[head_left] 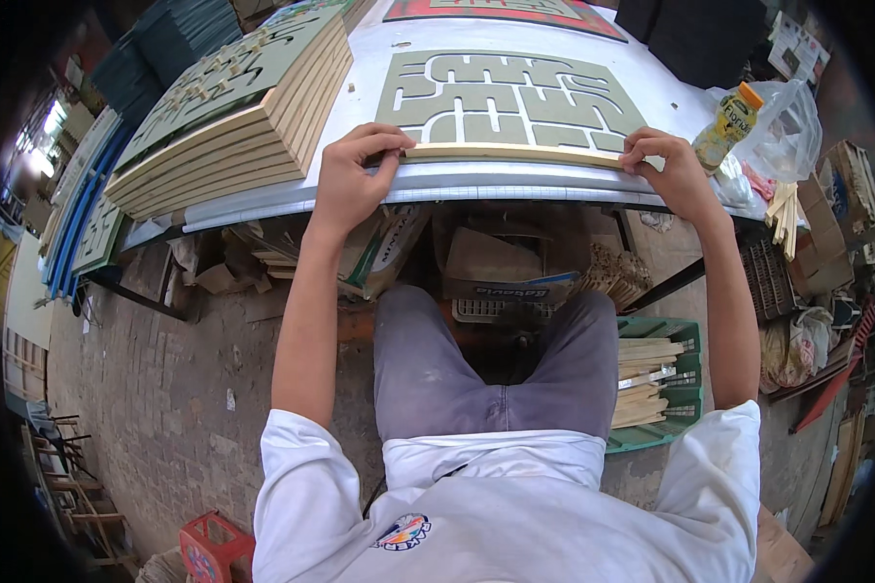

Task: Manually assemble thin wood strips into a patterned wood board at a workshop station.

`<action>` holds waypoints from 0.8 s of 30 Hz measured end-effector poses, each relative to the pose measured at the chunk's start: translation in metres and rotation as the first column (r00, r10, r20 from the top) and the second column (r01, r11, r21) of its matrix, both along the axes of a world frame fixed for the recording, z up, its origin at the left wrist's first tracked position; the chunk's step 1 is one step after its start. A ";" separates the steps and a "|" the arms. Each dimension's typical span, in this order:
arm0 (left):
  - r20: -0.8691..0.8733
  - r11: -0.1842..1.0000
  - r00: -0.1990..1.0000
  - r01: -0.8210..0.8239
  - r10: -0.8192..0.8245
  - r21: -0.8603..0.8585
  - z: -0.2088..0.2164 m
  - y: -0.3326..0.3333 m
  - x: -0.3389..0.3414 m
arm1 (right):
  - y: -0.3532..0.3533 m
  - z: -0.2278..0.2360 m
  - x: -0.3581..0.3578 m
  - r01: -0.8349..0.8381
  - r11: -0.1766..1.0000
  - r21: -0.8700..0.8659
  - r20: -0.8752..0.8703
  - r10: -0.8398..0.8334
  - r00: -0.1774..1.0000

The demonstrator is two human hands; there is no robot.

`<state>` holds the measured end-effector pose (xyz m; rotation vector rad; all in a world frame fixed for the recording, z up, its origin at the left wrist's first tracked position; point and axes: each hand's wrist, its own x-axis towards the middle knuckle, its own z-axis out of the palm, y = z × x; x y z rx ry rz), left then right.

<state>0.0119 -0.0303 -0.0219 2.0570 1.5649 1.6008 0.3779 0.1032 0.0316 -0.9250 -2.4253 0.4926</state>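
and over at the left, a stack of panels [219,167] is being carried by the white-covered counter [365,92], its pale wooden edges being lined up one above another, probably so that room is being saved beside it. small wooden pieces [196,94] are being borne on its top face; what for cannot be told.

moving right, a slim wooden strip [515,153] is being pinched at its left end by the left hand [353,170], thumb and fingers closed on it. the strip is being held along the near edge of a grooved panel [510,97], close to the counter's front; by being gripped at both ends, it is seemingly being steadied in line with that edge. the panel is being laid flat, grooves up, perhaps so that its edge is being left within reach.

at the other end, the right hand [673,173] is being clamped on the strip's right tip, so the hold is being shared. below, spare sticks [642,384] are being held in a green crate [692,374], likely for handiness. furthest right, a bottle [729,128] is being parked by a clear plastic bag [786,126], clear of the strip.
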 end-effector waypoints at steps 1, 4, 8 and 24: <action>0.002 1.000 1.000 -0.004 0.004 -0.001 -0.001 0.000 0.000 | -0.002 0.000 -0.001 -0.004 1.000 -0.022 -0.014 0.004 1.000; -0.095 0.998 0.995 0.004 0.002 0.063 -0.001 0.002 -0.002 | -0.003 0.001 -0.001 -0.005 0.999 -0.039 -0.022 0.004 1.000; -0.121 1.000 0.993 0.004 -0.001 0.028 0.001 0.004 0.000 | -0.002 0.000 -0.001 0.013 1.000 -0.015 -0.017 -0.013 1.000; 0.087 0.990 0.994 0.071 -0.060 -0.122 0.007 0.001 -0.004 | -0.003 0.009 -0.009 -0.016 0.992 0.123 0.156 -0.003 0.988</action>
